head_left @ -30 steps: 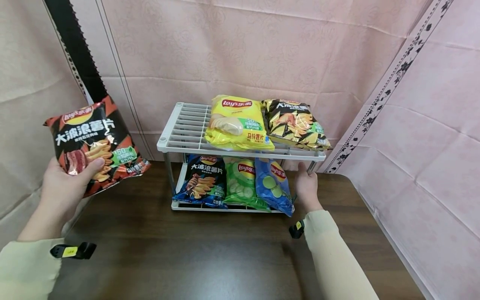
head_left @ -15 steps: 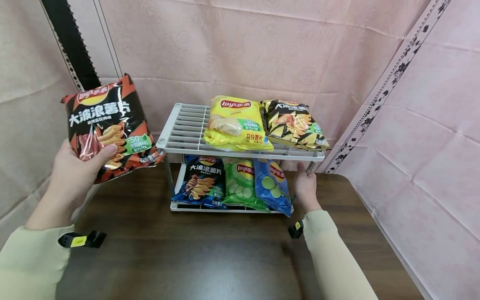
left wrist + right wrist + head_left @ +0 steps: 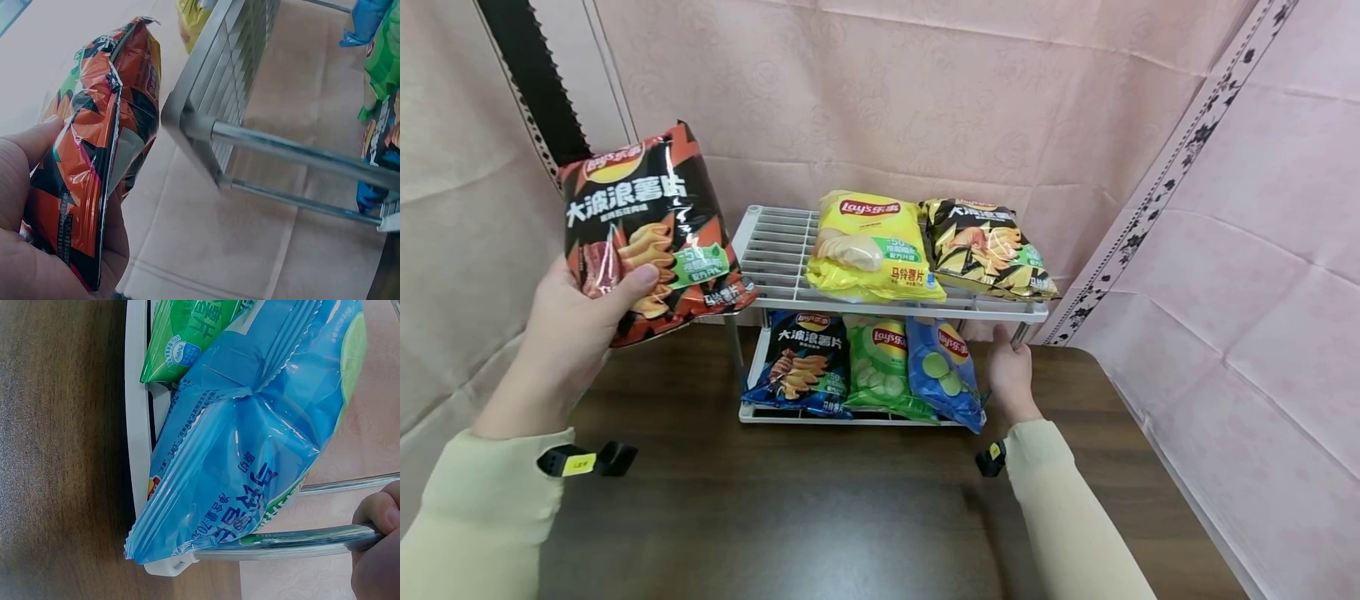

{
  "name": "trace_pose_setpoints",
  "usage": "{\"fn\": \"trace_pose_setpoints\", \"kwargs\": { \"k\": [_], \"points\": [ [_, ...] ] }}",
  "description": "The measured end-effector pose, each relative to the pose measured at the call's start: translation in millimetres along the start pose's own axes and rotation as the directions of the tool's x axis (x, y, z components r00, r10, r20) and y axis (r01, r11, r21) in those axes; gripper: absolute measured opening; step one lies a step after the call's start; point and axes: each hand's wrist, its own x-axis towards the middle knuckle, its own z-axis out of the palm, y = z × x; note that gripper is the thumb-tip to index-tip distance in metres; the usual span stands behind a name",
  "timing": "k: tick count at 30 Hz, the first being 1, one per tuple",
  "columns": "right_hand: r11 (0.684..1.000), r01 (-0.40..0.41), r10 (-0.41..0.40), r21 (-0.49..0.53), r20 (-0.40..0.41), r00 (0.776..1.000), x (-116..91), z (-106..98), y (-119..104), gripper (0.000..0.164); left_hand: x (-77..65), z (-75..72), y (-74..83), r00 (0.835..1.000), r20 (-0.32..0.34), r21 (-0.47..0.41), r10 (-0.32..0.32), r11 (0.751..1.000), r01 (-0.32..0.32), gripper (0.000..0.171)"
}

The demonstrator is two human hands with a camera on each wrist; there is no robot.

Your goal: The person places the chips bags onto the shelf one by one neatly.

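My left hand (image 3: 583, 312) grips a red and black bag of potato chips (image 3: 651, 242), thumb on its front and fingers behind. The bag is held up beside the left end of a white two-tier rack (image 3: 775, 267), its lower right corner overlapping the top shelf's edge in the head view. In the left wrist view the chip bag (image 3: 94, 156) appears edge-on, apart from the rack. At the rack's right end, my right hand (image 3: 1011, 375) holds the front metal post (image 3: 300, 542) just under the top shelf.
On the top shelf lie a yellow chip bag (image 3: 872, 246) and a black and gold one (image 3: 988, 250). Below stand a dark blue bag (image 3: 805, 367), a green bag (image 3: 887, 367) and a light blue bag (image 3: 946, 371). The light blue bag leans over the shelf's front edge. Pink cloth (image 3: 910, 100) hangs behind.
My left hand has carried the red and black chip bag rightward and upward, closer to the rack's left end. The right hand stays on the post.
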Motion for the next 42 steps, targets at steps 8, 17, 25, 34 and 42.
{"fn": "trace_pose_setpoints", "kwargs": {
  "k": [8, 17, 25, 34, 42],
  "points": [
    [0.999, -0.032, 0.032, -0.001, 0.011, 0.999, 1.1, -1.3, 1.0, 0.057, 9.0, 23.9, 5.1, 0.999, 0.039, 0.184, 0.033, 0.982, -0.040, 0.074],
    [0.999, -0.022, 0.020, 0.044, 0.035, 0.999, 1.6, -1.4, 1.3, 0.057, 26.4, 48.2, 7.4, 0.993, 0.065, 0.315, 0.099, 0.942, -0.115, 0.072],
    [1.000, 0.003, -0.003, -0.019, -0.013, 1.000, 0.0, 2.5, 2.2, 0.061, 32.8, 60.2, 4.2, 0.994, 0.067, 0.457, 0.088, 0.883, -0.109, 0.079],
    [1.000, 0.018, -0.018, 0.002, -0.024, 1.000, 2.3, 4.0, 5.0, 0.060, 41.2, 67.8, -1.4, 0.987, 0.016, 0.612, 0.160, 0.779, -0.136, 0.088],
    [1.000, -0.007, 0.007, 0.015, 0.009, 1.000, -7.5, 3.8, -12.0, 0.058, 44.2, 72.1, -4.2, 0.982, 0.014, 0.599, 0.187, 0.785, -0.158, 0.093]
  ]
}}
